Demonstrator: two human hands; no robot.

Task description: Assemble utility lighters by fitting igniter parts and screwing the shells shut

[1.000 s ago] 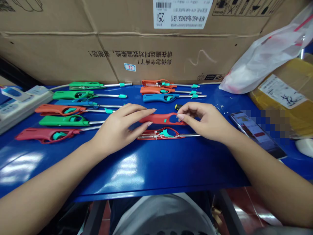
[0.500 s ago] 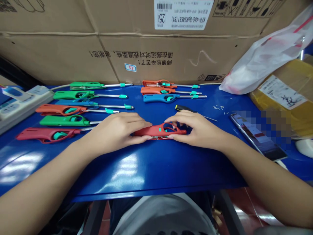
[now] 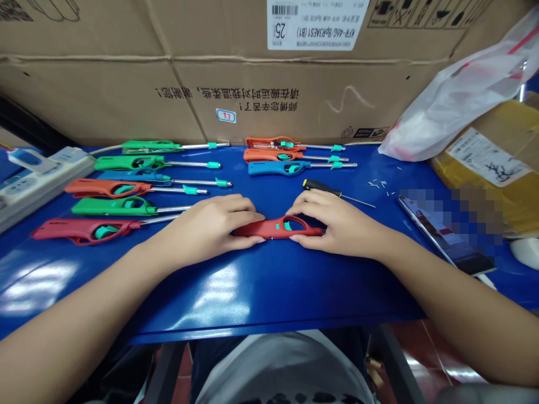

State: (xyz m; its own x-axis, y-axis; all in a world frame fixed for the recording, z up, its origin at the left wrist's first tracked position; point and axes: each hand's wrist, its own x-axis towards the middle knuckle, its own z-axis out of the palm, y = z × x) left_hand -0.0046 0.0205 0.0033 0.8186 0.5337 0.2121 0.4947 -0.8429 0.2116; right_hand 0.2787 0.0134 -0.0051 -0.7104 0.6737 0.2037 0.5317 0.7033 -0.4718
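Observation:
Between my hands, just over the blue table (image 3: pixel 273 303), is a red gas lighter (image 3: pixel 269 228) with a green trigger inside its guard loop. My left hand (image 3: pixel 214 223) grips the handle end, thumb on the near side and fingers on the far side. Around the guard and nozzle end, my right hand (image 3: pixel 332 223) pinches it the same way; its metal tube is mostly hidden behind that hand. Behind my left forearm lies another red lighter (image 3: pixel 63 229), with a green lighter (image 3: pixel 112 206) just beyond it.
More lighters lie in rows, among them an orange lighter (image 3: pixel 105 188) and a blue lighter (image 3: pixel 275 168). A screwdriver (image 3: pixel 322 187) and several small screws (image 3: pixel 379 184) are beyond my right hand. At right sits a phone (image 3: pixel 442 233); a cardboard box (image 3: pixel 126 101) walls the back.
The red lighter has tilted in my hands, so its side faces up more and the open seam with inner parts no longer shows. Both hands stay on it.

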